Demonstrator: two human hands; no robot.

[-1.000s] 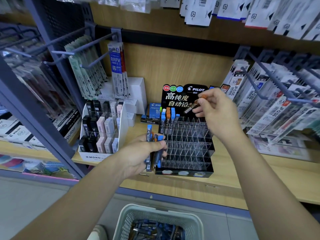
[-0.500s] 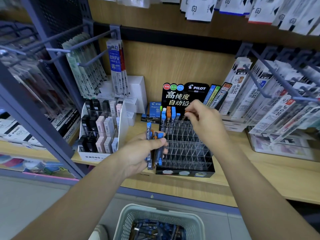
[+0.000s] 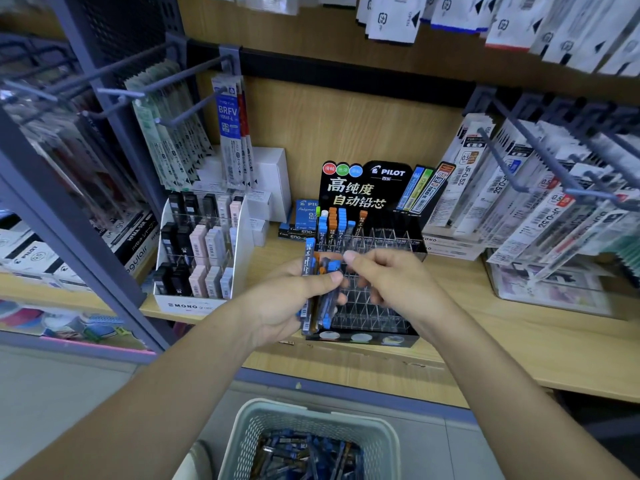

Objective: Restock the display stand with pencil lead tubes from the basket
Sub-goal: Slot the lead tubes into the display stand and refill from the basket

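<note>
My left hand (image 3: 291, 303) grips a bundle of pencil lead tubes (image 3: 317, 292) with blue and orange caps, held upright in front of the display stand's left side. My right hand (image 3: 391, 282) is beside the bundle, thumb tip next to the blue caps, thumb and blurred fingers apart, holding nothing. The black Pilot display stand (image 3: 360, 192) has a clear grid of slots. Several tubes (image 3: 332, 223) stand in its back row at the left, and one orange-capped tube (image 3: 363, 218) stands further right. A pale basket (image 3: 249, 431) with more tubes (image 3: 304, 455) sits below.
A white Mono eraser display (image 3: 197, 251) stands left of the stand on the wooden shelf (image 3: 519, 341). Metal hooks with hanging refill packs jut out at upper left (image 3: 180, 81) and right (image 3: 502, 154). Small blue boxes (image 3: 306, 213) sit behind the stand.
My right hand left the orange-capped tube in the stand's back row and came back down to the bundle in my left hand. My left hand has kept its place.
</note>
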